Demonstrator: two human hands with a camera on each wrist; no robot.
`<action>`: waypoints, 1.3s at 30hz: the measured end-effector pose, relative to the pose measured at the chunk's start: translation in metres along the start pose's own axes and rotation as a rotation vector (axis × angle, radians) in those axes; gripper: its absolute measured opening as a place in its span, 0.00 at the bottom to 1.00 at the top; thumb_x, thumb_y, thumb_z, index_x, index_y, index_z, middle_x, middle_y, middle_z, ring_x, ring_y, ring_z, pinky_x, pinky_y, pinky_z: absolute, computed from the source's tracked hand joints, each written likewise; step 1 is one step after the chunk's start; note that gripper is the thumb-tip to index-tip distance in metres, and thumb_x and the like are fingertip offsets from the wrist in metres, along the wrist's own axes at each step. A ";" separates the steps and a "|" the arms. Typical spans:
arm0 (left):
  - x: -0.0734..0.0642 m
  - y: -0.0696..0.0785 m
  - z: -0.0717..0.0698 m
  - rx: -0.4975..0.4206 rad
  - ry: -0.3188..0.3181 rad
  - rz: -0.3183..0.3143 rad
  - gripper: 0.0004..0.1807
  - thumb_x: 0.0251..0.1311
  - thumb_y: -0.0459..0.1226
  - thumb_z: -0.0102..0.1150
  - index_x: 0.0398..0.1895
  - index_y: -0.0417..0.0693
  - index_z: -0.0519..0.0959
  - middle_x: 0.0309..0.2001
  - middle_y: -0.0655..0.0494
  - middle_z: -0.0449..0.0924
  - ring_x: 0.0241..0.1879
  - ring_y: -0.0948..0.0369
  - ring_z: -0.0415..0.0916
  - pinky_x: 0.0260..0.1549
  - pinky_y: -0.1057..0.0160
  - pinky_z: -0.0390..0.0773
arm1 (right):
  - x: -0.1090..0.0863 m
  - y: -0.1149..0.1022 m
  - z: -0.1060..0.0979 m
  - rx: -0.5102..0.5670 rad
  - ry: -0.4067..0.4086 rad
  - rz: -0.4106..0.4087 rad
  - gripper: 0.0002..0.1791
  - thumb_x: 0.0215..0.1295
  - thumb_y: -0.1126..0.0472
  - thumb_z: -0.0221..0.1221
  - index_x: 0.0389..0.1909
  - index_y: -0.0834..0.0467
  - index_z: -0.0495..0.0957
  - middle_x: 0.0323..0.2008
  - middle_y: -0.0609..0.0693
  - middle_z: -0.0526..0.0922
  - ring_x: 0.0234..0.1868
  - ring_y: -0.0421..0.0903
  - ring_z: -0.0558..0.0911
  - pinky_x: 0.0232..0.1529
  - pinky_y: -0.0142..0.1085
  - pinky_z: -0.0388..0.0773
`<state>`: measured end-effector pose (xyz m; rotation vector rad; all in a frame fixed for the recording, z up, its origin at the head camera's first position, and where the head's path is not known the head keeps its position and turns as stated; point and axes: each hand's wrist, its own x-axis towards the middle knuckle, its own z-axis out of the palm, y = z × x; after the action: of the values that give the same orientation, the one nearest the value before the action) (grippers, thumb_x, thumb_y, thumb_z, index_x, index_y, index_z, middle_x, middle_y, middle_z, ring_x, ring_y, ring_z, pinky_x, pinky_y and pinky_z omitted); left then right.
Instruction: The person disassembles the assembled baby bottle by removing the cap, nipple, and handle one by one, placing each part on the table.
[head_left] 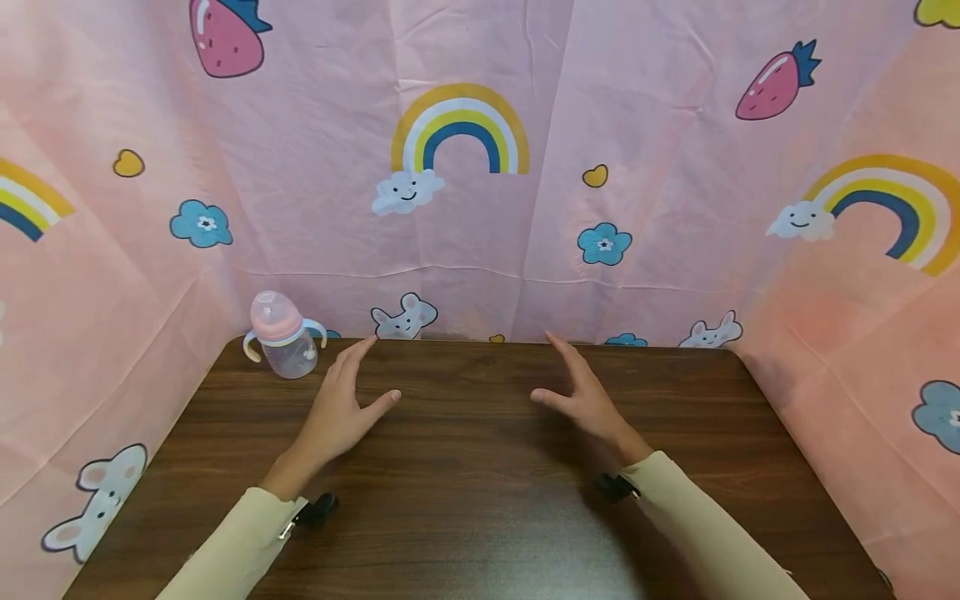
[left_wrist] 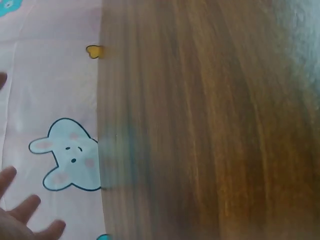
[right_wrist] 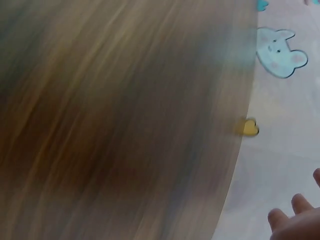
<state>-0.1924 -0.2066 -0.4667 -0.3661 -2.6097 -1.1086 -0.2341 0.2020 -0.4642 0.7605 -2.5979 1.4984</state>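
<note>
Over the near part of the wooden table (head_left: 465, 508), a person's pale left sleeve (head_left: 232, 537) reaches in on the table's left side and the right sleeve (head_left: 701, 517) on its right. A dark wrist device (head_left: 321, 510) sits at the left cuff and a second dark device (head_left: 617, 487) at the right cuff; any lettering on them is too small to read.

Farther along, over the left half of the table, the left hand (head_left: 339, 412) is spread wide, thumb apart from extended fingers, with hold of nothing. Over the table's right half, the right hand (head_left: 594, 406) is likewise spread, palm facing inward, and holds nothing. Whether either hand touches the table cannot be told.

At the table's far left corner, just beyond the left fingertips, stands a baby bottle (head_left: 291, 354) with a pink top, a clear dome and two side handles. Its clear body bears a small whitish mark, too small to make out.

Behind the table's far edge hangs a pink cloth (head_left: 315, 192) printed with rainbows, smiling clouds, strawberries, blue flowers, yellow hearts and white rabbits.
</note>
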 end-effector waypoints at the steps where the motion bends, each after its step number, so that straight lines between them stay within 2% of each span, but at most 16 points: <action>1: -0.001 0.000 -0.002 -0.011 0.021 -0.023 0.49 0.71 0.45 0.75 0.88 0.47 0.57 0.83 0.38 0.60 0.80 0.34 0.57 0.71 0.23 0.61 | 0.002 -0.002 0.003 0.032 0.003 0.006 0.52 0.75 0.54 0.72 0.90 0.46 0.53 0.88 0.54 0.52 0.88 0.60 0.49 0.79 0.73 0.48; 8: -0.009 -0.005 -0.015 -0.054 0.193 -0.143 0.41 0.71 0.39 0.73 0.81 0.37 0.66 0.75 0.35 0.71 0.77 0.34 0.63 0.72 0.28 0.62 | 0.017 -0.014 0.026 0.227 -0.015 0.041 0.51 0.74 0.63 0.72 0.90 0.52 0.53 0.87 0.59 0.55 0.87 0.62 0.51 0.83 0.65 0.48; 12: -0.012 -0.011 -0.021 -0.082 0.294 -0.191 0.38 0.70 0.37 0.74 0.77 0.34 0.68 0.71 0.36 0.74 0.74 0.36 0.67 0.72 0.32 0.65 | 0.026 -0.026 0.038 0.299 -0.043 0.071 0.52 0.73 0.64 0.72 0.90 0.52 0.53 0.87 0.57 0.56 0.87 0.62 0.53 0.83 0.62 0.51; 14: -0.013 -0.014 -0.025 -0.091 0.336 -0.208 0.37 0.70 0.36 0.74 0.76 0.33 0.69 0.69 0.36 0.75 0.73 0.36 0.68 0.71 0.33 0.66 | 0.031 -0.032 0.044 0.322 -0.054 0.081 0.53 0.72 0.64 0.73 0.89 0.52 0.53 0.86 0.59 0.58 0.86 0.63 0.55 0.83 0.62 0.53; 19: -0.015 -0.023 -0.034 -0.081 0.414 -0.252 0.37 0.67 0.35 0.74 0.75 0.33 0.69 0.69 0.33 0.71 0.73 0.35 0.65 0.69 0.32 0.65 | 0.042 -0.043 0.059 0.344 -0.085 0.089 0.54 0.68 0.61 0.76 0.89 0.54 0.55 0.83 0.64 0.61 0.84 0.64 0.59 0.82 0.59 0.56; 26: -0.012 -0.035 -0.048 -0.020 0.525 -0.264 0.43 0.60 0.32 0.78 0.75 0.30 0.66 0.65 0.30 0.65 0.65 0.36 0.64 0.62 0.36 0.65 | 0.055 -0.055 0.081 0.337 -0.107 0.084 0.54 0.67 0.57 0.77 0.88 0.55 0.57 0.82 0.59 0.65 0.84 0.59 0.61 0.83 0.57 0.57; 31: -0.007 -0.047 -0.060 0.004 0.529 -0.274 0.48 0.57 0.32 0.81 0.78 0.32 0.63 0.66 0.30 0.62 0.65 0.37 0.62 0.61 0.37 0.65 | 0.065 -0.063 0.096 0.327 -0.094 0.088 0.53 0.67 0.56 0.77 0.87 0.53 0.59 0.81 0.56 0.68 0.83 0.57 0.63 0.81 0.59 0.58; 35: -0.001 -0.059 -0.070 0.035 0.492 -0.279 0.50 0.57 0.34 0.82 0.78 0.32 0.61 0.68 0.28 0.61 0.67 0.35 0.62 0.62 0.34 0.66 | 0.071 -0.068 0.106 0.326 -0.087 0.100 0.52 0.67 0.56 0.76 0.87 0.54 0.60 0.81 0.57 0.69 0.83 0.54 0.64 0.81 0.61 0.58; 39: 0.007 -0.070 -0.079 0.070 0.434 -0.281 0.53 0.57 0.37 0.83 0.80 0.32 0.59 0.70 0.27 0.61 0.70 0.33 0.61 0.65 0.31 0.66 | 0.076 -0.074 0.115 0.335 -0.085 0.104 0.51 0.67 0.57 0.76 0.86 0.57 0.61 0.80 0.58 0.69 0.83 0.58 0.63 0.81 0.61 0.58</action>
<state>-0.2100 -0.3102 -0.4582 0.2425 -2.3418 -1.0353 -0.2459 0.0477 -0.4451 0.7369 -2.5109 2.0078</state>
